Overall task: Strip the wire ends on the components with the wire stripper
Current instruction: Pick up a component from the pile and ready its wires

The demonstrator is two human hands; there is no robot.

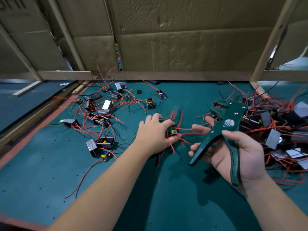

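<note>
Gaping dark-green, white-labelled wire stripper (232, 114) in right hand (248, 155)

cam: I have one view, head-worn, wide-angle | aim: forward and down onto the green mat (50, 180) | range: close; left hand (153, 134) holding a component (173, 131) and right hand (241, 152) gripping the wire stripper (230, 120) sit mid-frame, forearms entering from the near edge | far limit: cardboard wall (183, 39) | left and right edges: bowed by the lens

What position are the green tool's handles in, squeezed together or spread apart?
Spread apart: the two handles of the wire stripper fork wide below its pivot, resting in the right hand.
</note>
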